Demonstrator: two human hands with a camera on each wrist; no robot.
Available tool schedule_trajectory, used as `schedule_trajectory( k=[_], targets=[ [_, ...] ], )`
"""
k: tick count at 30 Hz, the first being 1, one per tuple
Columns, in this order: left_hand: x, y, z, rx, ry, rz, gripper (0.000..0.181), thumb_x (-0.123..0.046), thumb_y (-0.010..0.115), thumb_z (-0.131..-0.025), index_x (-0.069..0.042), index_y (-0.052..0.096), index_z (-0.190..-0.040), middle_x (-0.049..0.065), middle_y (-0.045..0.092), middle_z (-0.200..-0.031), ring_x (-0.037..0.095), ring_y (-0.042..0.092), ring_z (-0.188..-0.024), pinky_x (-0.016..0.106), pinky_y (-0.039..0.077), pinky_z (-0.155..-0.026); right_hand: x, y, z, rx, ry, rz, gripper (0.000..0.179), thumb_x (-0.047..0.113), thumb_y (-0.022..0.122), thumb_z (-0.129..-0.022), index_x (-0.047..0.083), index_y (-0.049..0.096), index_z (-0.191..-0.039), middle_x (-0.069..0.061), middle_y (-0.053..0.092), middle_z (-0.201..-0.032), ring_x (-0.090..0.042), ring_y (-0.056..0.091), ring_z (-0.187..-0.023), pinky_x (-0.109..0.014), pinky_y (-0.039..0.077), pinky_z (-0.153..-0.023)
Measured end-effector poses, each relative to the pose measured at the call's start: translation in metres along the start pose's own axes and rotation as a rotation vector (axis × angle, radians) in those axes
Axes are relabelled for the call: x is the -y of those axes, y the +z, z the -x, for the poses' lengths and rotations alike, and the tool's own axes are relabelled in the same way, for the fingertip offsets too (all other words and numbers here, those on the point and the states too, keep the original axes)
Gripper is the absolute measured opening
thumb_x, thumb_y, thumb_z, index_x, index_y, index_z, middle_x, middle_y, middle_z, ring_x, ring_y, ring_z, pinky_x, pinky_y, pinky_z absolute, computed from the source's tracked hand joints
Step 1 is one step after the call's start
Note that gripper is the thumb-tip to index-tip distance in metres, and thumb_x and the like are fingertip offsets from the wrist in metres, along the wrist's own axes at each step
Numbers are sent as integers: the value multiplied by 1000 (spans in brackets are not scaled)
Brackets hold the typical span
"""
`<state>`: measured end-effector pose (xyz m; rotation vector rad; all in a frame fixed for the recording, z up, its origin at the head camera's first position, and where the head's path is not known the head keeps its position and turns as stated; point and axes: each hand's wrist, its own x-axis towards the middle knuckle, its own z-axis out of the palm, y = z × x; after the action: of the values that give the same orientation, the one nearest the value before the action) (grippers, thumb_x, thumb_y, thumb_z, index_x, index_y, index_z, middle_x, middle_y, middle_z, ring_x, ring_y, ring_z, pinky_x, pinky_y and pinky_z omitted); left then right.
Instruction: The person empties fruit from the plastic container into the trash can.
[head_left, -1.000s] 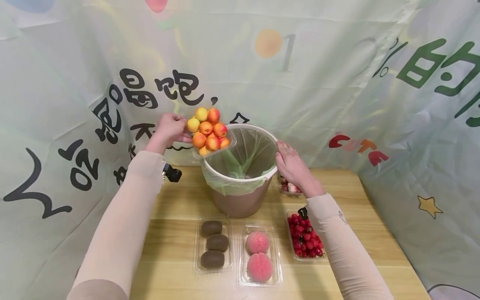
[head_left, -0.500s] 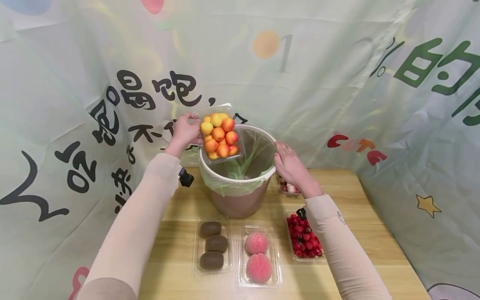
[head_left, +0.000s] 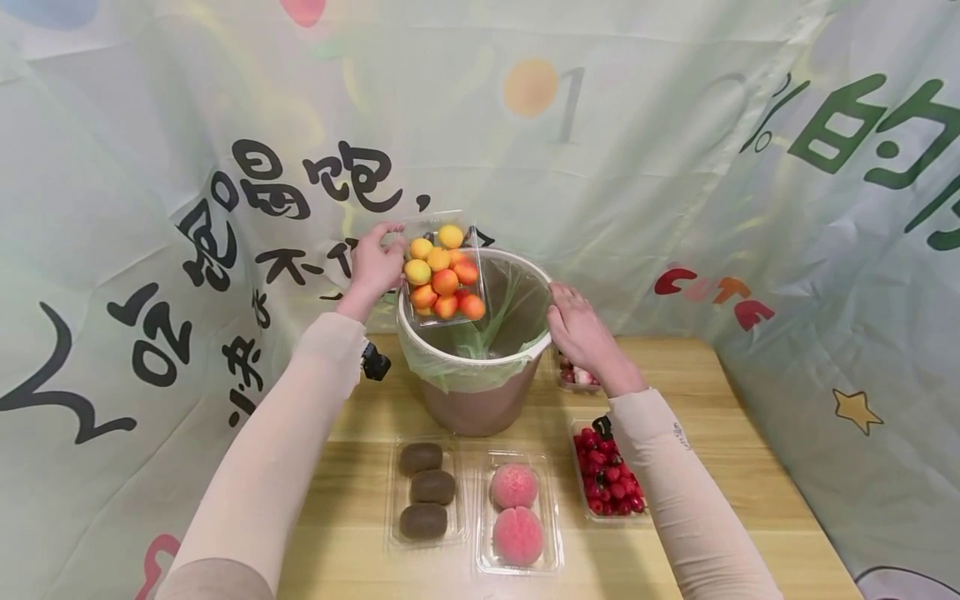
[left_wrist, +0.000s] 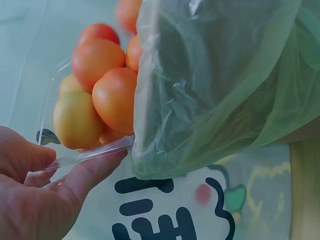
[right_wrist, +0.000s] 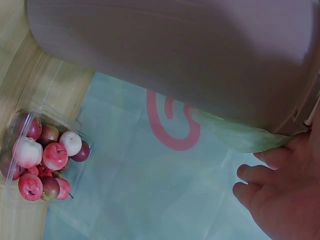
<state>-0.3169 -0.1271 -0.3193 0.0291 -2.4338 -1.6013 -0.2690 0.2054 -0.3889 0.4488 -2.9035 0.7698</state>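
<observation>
Many apricot-like fruits (head_left: 444, 282) sit in a clear tray (head_left: 420, 227) at the left edge of the bin (head_left: 480, 408). The left hand (head_left: 377, 262) pinches the tray. The right hand (head_left: 585, 329) touches the right edge; whether its fingers grip isn't clear.

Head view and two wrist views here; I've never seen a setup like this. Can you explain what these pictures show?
There's no machine: a person works with two bare hands. One camera, worn on the head, looks forward and down; another on each wrist watches that hand's work.

The left hand pinches the edge of a clear box of orange and yellow fruit at the rim of a bin lined with a green bag. The right hand rests on the rim's other side.

On the table are three brown fruits, two pink peaches, red fruit, and red-and-white fruit, all boxed.
</observation>
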Motion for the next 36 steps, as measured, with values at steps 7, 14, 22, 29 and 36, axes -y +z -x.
schedule_trajectory(
  k=[7,14,22,29,36],
  targets=[
    [-1,3,1,-44,36,6,36,-22,54,-109,-14,62,-143,27,77,-110,8,61,-51,18,52,-50,0,1,0,-3,-5,-1,61,28,25,-112,-2,26,-165,-24,28,-172,-45,22,-161,-56,15,-134],
    [-3,4,5,-52,50,29,38,-25,51,-111,-17,59,-147,26,76,-112,29,72,-71,20,56,-56,0,2,0,-6,-7,-2,61,28,25,-111,-2,27,-165,-25,28,-171,-46,23,-160,-56,15,-134],
    [-4,7,6,-104,127,-7,37,-22,53,-110,-14,60,-145,24,77,-119,39,74,-86,21,50,-60,0,2,0,-16,-5,-2,61,27,26,-111,-2,28,-164,-25,30,-171,-45,23,-160,-55,17,-133],
    [-3,7,6,-116,160,-15,37,-22,53,-111,-15,59,-147,20,74,-130,38,77,-102,31,56,-78,1,1,1,-14,2,-5,61,28,26,-112,-1,28,-165,-23,29,-171,-45,24,-160,-55,17,-134],
    [-2,8,6,-120,198,-1,36,-22,53,-111,-14,60,-145,23,78,-114,20,70,-65,19,47,-58,2,0,1,-5,3,2,63,31,25,-111,-1,27,-165,-23,28,-172,-45,22,-161,-55,16,-134]
  ],
)
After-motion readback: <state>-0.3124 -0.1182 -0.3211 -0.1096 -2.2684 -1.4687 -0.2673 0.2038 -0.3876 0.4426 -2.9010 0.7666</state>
